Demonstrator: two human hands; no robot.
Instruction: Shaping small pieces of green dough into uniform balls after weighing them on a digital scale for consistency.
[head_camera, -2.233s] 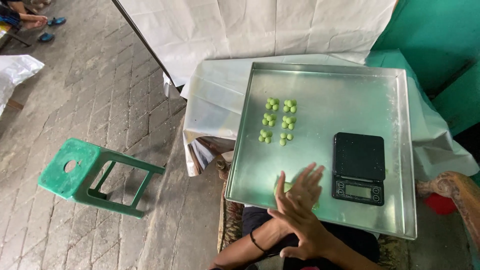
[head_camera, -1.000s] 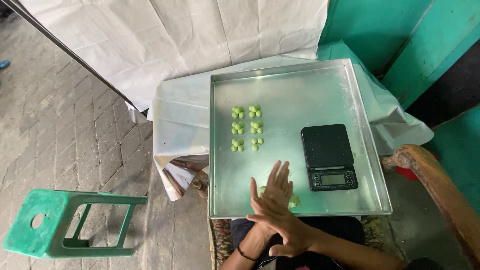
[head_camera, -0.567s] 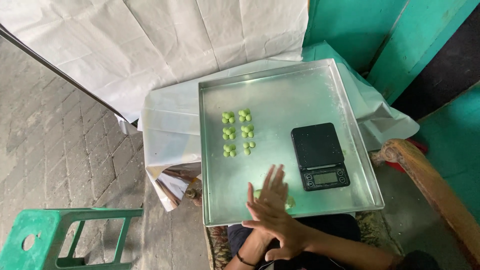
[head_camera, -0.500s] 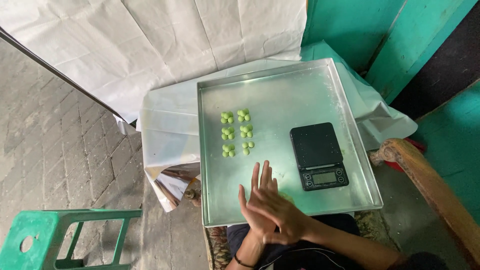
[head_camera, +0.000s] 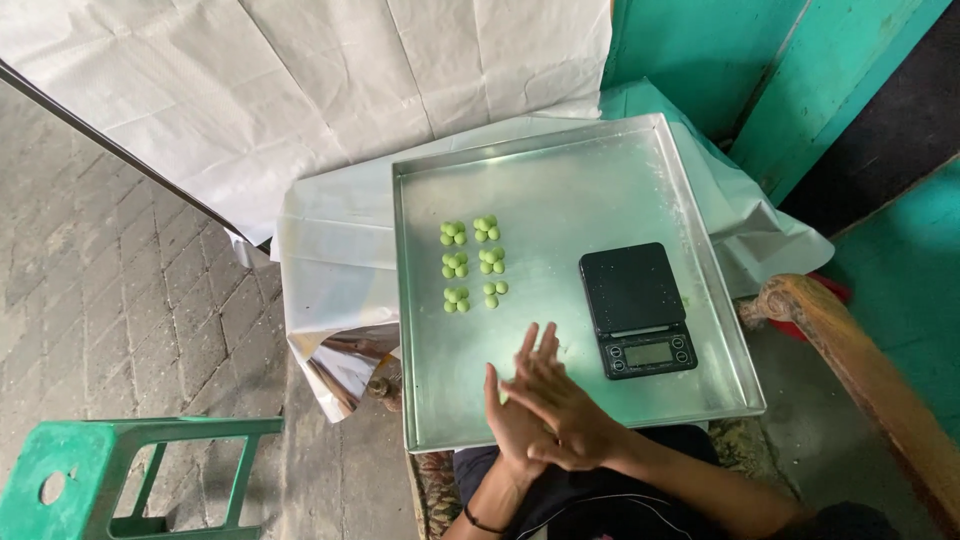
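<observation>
hands: right hand flat over left hand, palms together, lower centre | tray: green balls upper left, scale right | stool lower left

Palm pressed over palm above the near end of the metal tray, the right hand covers most of the left hand, and whatever lies between them stays hidden. The digital scale on the tray shows a display too small to read. Left of the tray, the green plastic stool is cut off by the picture's lower edge, as are both forearms below the tray.
</observation>
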